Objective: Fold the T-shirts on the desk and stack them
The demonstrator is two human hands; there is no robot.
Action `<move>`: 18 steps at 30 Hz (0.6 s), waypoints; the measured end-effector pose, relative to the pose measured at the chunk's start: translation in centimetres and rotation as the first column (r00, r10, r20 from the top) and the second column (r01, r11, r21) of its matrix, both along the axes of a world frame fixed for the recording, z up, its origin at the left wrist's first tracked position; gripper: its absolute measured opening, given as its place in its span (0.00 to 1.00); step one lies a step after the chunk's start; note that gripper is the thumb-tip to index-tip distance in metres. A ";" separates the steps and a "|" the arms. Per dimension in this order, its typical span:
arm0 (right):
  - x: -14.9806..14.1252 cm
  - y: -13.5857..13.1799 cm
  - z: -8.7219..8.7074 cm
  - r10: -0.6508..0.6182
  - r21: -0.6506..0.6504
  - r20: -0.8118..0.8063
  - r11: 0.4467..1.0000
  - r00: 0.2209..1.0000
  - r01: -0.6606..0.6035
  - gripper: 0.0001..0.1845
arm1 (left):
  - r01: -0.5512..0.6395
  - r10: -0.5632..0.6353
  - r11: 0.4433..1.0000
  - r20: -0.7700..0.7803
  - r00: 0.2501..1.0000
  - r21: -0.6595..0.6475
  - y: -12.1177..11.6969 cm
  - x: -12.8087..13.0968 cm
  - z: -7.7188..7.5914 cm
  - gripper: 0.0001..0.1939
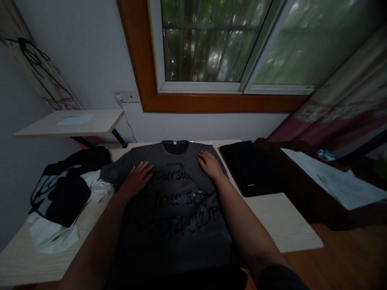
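Observation:
A dark grey T-shirt (178, 209) with black lettering lies spread face up on the pale wooden table (281, 221), its collar toward the wall. My left hand (138, 179) rests flat on the shirt near its left shoulder, fingers apart. On the other side of the chest, my right hand (209, 163) lies flat on the cloth just below the right shoulder, fingers stretched out. Both palms face down, with nothing gripped. The shirt's lower part runs toward me into shadow and its hem is hard to make out.
Crumpled black and white clothes (69, 181) are heaped at the left. Behind them stands a small raised shelf (72, 123) with a paper on it. A folded black garment (250, 167) lies on the right, beside a dark brown surface holding papers (332, 177).

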State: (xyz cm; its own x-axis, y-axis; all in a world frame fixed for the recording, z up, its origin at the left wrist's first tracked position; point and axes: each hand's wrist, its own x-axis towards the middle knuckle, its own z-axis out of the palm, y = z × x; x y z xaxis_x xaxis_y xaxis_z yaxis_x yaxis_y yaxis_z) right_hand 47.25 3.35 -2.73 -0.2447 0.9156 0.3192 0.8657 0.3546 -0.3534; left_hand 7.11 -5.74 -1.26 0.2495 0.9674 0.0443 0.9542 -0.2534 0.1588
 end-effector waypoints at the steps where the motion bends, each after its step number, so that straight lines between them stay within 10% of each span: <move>1: 0.0 0.0 0.0 -0.001 0.003 -0.005 1.000 1.000 0.001 0.24 | -0.005 0.005 1.000 0.018 1.000 0.012 -0.2 -0.5 0.2 0.28; 11: 0.0 -0.2 0.3 -0.010 0.004 -0.004 1.000 1.000 0.010 0.23 | -0.375 0.407 0.861 -0.025 0.913 0.343 -5.6 -5.5 3.7 0.24; 18: -0.1 -0.3 0.3 -0.022 -0.003 0.004 1.000 1.000 0.022 0.23 | -0.478 0.502 0.812 0.018 0.865 0.335 -8.4 -6.6 3.7 0.24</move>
State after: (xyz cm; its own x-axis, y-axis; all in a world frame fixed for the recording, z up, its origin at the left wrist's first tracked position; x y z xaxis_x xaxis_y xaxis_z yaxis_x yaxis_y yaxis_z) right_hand 47.20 3.10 -2.47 -0.2255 0.9217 0.3156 0.8746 0.3342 -0.3513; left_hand 0.48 -14.18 2.48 -0.2402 0.8975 0.3699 0.9707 0.2261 0.0818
